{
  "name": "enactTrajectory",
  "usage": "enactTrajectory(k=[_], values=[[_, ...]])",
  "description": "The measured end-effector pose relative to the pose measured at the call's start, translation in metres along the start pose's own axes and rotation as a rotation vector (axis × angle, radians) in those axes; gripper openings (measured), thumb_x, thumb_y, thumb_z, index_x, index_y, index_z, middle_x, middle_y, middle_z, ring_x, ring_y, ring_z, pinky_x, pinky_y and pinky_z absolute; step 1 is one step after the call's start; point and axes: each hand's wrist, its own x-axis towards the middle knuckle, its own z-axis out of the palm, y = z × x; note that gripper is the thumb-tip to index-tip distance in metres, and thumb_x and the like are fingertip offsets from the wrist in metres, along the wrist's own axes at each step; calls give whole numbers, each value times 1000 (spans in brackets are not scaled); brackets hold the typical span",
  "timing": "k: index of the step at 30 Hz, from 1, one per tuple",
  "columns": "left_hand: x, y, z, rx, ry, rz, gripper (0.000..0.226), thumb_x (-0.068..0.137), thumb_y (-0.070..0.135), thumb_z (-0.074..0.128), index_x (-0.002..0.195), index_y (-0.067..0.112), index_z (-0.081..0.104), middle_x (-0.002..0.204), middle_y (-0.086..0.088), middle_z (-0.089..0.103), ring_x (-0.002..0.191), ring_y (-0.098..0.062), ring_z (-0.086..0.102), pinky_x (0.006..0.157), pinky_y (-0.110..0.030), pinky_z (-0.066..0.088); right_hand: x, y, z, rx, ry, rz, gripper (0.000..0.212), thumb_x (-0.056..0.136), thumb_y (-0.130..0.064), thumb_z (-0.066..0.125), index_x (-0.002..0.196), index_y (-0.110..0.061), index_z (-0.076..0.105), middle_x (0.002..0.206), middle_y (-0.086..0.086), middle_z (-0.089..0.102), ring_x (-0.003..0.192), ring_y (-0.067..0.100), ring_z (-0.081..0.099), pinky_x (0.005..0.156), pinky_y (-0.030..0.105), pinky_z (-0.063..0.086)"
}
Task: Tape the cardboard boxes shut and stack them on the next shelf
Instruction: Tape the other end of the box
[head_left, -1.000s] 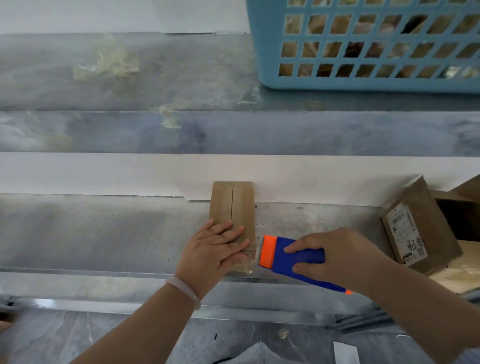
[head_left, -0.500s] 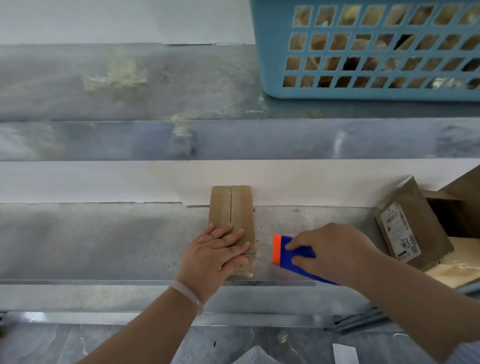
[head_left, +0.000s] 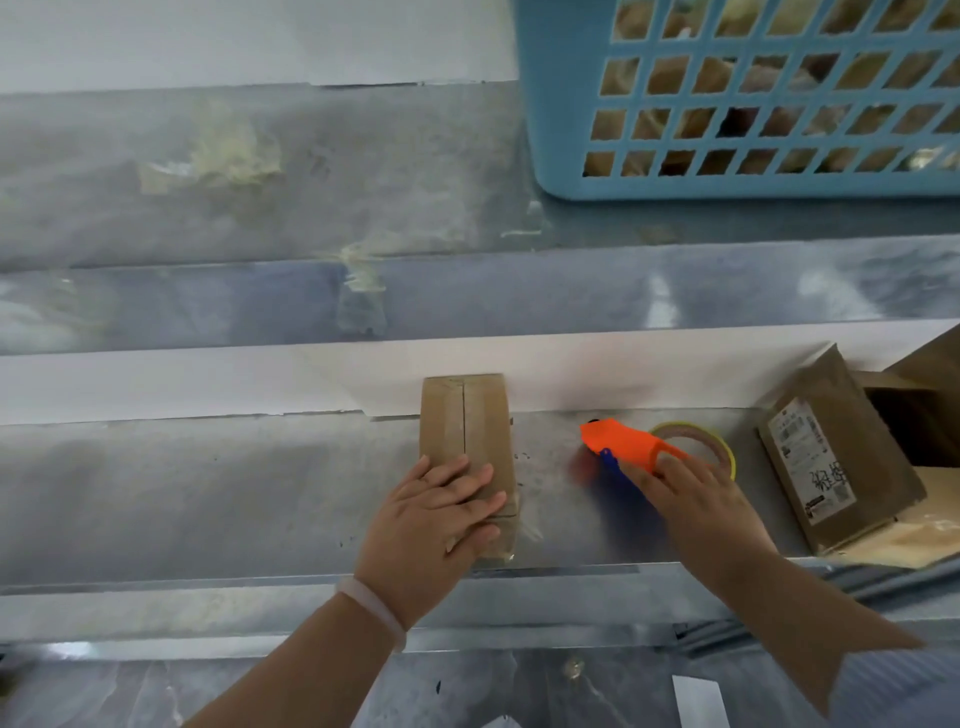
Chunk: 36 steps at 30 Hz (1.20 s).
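A small narrow cardboard box (head_left: 467, 415) lies on the metal shelf (head_left: 208, 493), its top seam covered with clear tape that hangs over the near end. My left hand (head_left: 431, 525) rests flat on the box's near half, fingers straight. To the right, my right hand (head_left: 701, 509) holds an orange and blue tape dispenser (head_left: 623, 441) low over the shelf. Its yellowish tape roll (head_left: 719, 441) shows behind my fingers. The blue handle is blurred and partly hidden under my hand.
An open cardboard box with a white label (head_left: 831, 467) leans at the right end of the shelf. On the upper shelf (head_left: 260, 208) stands a blue lattice basket (head_left: 561, 104) holding brown boxes. Old tape scraps stick to the upper shelf.
My right hand carried the tape dispenser away from the box's near end, to the right and farther back. My left hand stayed pressed on the box.
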Motion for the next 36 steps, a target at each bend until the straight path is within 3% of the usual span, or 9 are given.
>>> enactTrajectory(k=[2, 9, 12, 15, 18, 22, 30, 33, 36], values=[[1, 0, 0, -6, 0, -5, 35, 90, 47, 50, 114, 33, 70, 129, 13, 61, 127, -10, 51, 111, -39, 30, -7, -16, 9, -52, 146, -33, 65, 64, -9, 50, 128, -16, 64, 107, 17, 62, 96, 39, 59, 79, 46, 51], [0, -2, 3, -61, 53, 13, 33, 88, 46, 55, 111, 31, 73, 127, 11, 63, 125, -11, 54, 108, -41, 36, -25, -79, 18, -122, -28, 115, 55, 72, -30, 64, 120, -4, 68, 110, 31, 64, 95, 47, 64, 81, 53, 53], [0, -3, 3, -62, 69, 34, 32, 87, 46, 56, 109, 30, 74, 125, 11, 64, 123, -11, 55, 107, -41, 39, -24, -89, 11, 0, 20, 197, 49, 71, -20, 63, 117, -4, 68, 109, 29, 65, 89, 46, 65, 79, 52, 55], [1, -5, 3, -77, 75, 34, 32, 87, 47, 56, 107, 30, 75, 124, 12, 64, 122, -10, 56, 107, -39, 39, -29, -97, 8, 519, 80, 296, 47, 77, -4, 66, 122, -15, 64, 120, 9, 62, 105, 33, 61, 91, 46, 51], [2, -5, 3, -82, 77, 28, 31, 86, 48, 57, 106, 31, 75, 123, 13, 65, 121, -9, 57, 106, -39, 39, -15, -120, -8, 1253, 123, 461, 29, 97, -24, 51, 124, -34, 55, 124, -17, 58, 117, 8, 53, 100, 30, 41], [2, -6, 4, -75, 64, 34, 31, 87, 47, 56, 107, 32, 74, 123, 13, 65, 120, -9, 57, 107, -38, 37, 28, -159, -15, 1624, 31, 671, 32, 101, -37, 44, 130, -27, 52, 133, -2, 57, 126, 15, 50, 110, 44, 39], [1, -5, 4, -95, 48, 10, 33, 86, 47, 57, 107, 28, 74, 124, 11, 65, 122, -9, 55, 109, -39, 36, 38, -176, -4, 1645, 108, 701, 27, 105, -22, 37, 127, -26, 52, 127, 2, 57, 119, 19, 54, 105, 43, 42], [3, -7, 2, -106, 59, 16, 36, 84, 48, 58, 106, 25, 75, 122, 9, 66, 121, -10, 57, 107, -42, 40, 33, -161, -7, 1335, 185, 494, 35, 102, -17, 42, 127, -41, 45, 118, -2, 57, 107, 6, 54, 96, 23, 44], [3, -9, 2, -100, 80, 28, 36, 82, 49, 59, 100, 23, 76, 119, 8, 68, 118, -9, 59, 106, -40, 42, 20, -147, -12, 1048, 394, 174, 32, 101, -29, 43, 130, -25, 55, 129, -3, 56, 120, 4, 50, 102, 16, 37]])
